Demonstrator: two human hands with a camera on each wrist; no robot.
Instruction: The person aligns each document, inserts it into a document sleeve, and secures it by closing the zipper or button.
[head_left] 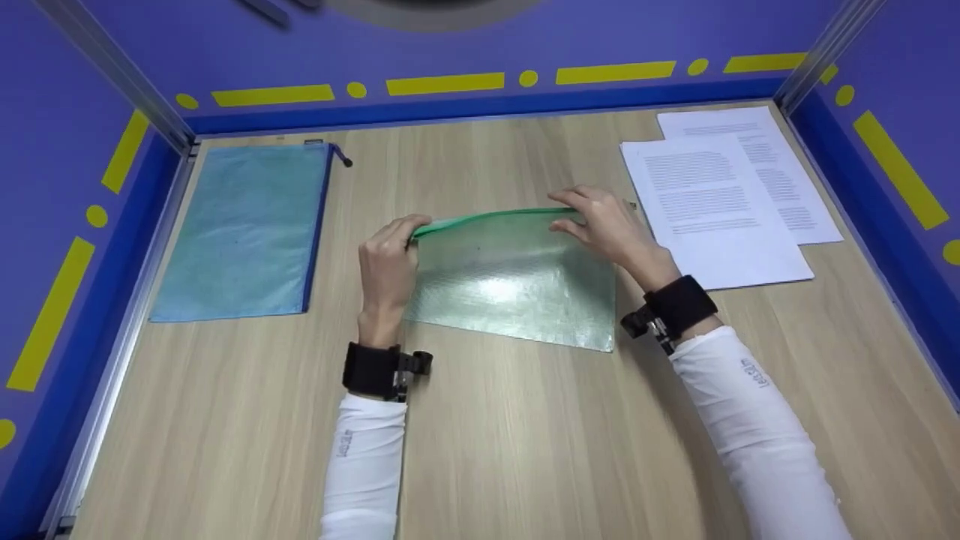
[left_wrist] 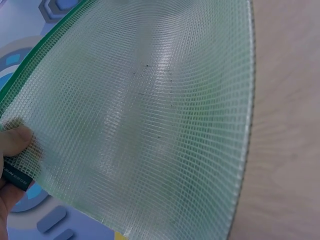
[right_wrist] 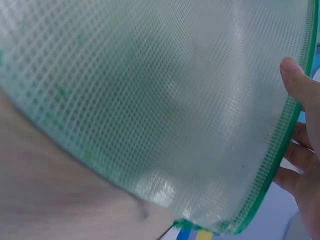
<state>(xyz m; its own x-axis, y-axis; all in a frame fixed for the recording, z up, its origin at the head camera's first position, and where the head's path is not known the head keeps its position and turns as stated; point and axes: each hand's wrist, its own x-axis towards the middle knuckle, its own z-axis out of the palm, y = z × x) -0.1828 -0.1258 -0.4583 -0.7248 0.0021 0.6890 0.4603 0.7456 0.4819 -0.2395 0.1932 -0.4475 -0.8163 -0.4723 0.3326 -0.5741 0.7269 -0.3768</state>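
Note:
A translucent green mesh zipper pouch (head_left: 517, 281) is tilted up from the table, its green top edge bowed and facing away. At its upper left corner my left hand (head_left: 388, 262) pinches the pouch between thumb and fingers, by a dark printed tab (left_wrist: 17, 176). My right hand (head_left: 611, 225) is at the upper right, thumb and fingers spread apart on either side of the green edge. In the right wrist view the thumb (right_wrist: 295, 80) is over the mesh face, and the other fingers lie behind the edge. Through the mesh I make out no contents.
A blue zipper pouch (head_left: 244, 232) lies flat at the left of the wooden table (head_left: 480, 457). Two overlapping stacks of printed paper (head_left: 712, 225) lie at the right, close to the right hand. Blue panels (head_left: 450, 56) with yellow marks wall the table's back and sides.

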